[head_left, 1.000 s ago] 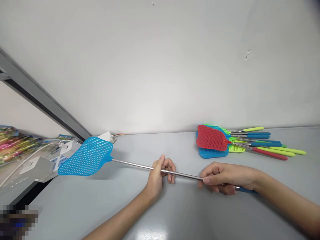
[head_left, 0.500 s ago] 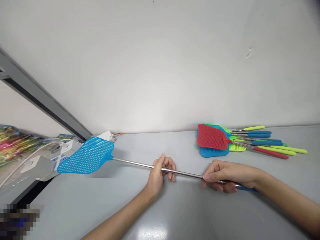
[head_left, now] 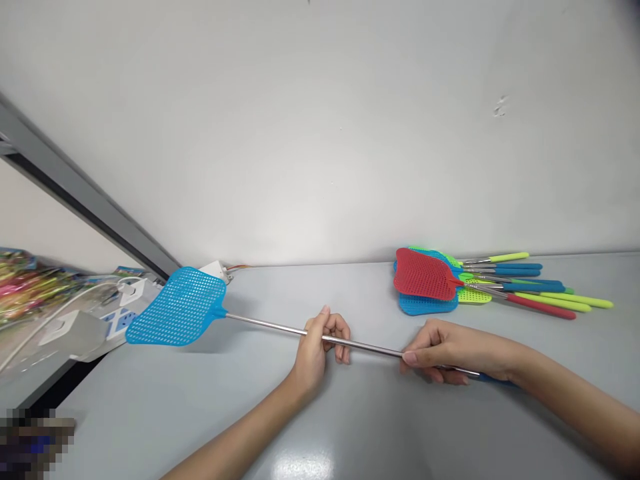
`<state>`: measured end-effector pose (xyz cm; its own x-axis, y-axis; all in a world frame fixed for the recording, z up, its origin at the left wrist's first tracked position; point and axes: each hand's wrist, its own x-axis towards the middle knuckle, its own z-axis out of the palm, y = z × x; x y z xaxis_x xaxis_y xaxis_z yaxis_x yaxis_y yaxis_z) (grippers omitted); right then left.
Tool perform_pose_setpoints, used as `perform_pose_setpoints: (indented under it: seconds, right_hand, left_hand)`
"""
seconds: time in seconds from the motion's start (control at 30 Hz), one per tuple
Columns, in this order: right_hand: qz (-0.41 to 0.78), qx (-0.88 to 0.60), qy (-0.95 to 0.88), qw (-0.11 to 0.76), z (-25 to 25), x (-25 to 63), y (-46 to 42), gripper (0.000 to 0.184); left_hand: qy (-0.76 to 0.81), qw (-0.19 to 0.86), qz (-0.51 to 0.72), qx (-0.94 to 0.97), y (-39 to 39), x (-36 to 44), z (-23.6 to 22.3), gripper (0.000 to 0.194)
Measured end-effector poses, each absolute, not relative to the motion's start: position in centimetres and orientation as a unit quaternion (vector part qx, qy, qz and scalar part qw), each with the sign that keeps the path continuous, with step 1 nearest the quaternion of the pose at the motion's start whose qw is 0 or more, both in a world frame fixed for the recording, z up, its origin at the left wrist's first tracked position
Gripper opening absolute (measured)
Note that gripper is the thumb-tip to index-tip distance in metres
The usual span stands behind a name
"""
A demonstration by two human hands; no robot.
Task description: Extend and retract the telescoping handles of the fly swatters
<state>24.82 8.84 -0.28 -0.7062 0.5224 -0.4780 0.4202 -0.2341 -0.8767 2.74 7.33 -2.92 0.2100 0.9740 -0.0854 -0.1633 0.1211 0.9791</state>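
Both my hands hold one blue fly swatter by its long metal rod, above the grey table. Its perforated blue head points to the left. My left hand is closed on the middle of the rod, thumb on top and fingers curled. Farther right, my right hand pinches the rod between thumb and fingers near the handle end. Part of the blue handle shows beneath the right wrist; the rest is hidden. Behind my right hand lies a pile of fly swatters, with a red fly swatter on top.
The grey table runs back to a pale wall. At the left are a power strip with plugged-in white adapters, a cable and colourful plastic-wrapped packages. A metal frame bar slants along the left side.
The blue swatter head has tilted slightly and shifted a little right, showing more of the power strip. The fingers of my right hand have shifted slightly on the rod. My left hand stays nearly still.
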Motion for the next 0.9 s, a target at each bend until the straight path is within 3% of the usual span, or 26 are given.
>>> perform_pose_setpoints:
  seconds: [0.9]
  right_hand:
    - [0.667, -0.36, -0.652, 0.0, -0.08, 24.63, 8.43, 0.04]
  left_hand:
    - [0.444, 0.596, 0.446, 0.498, 7.45, 2.74, -2.86, 0.053]
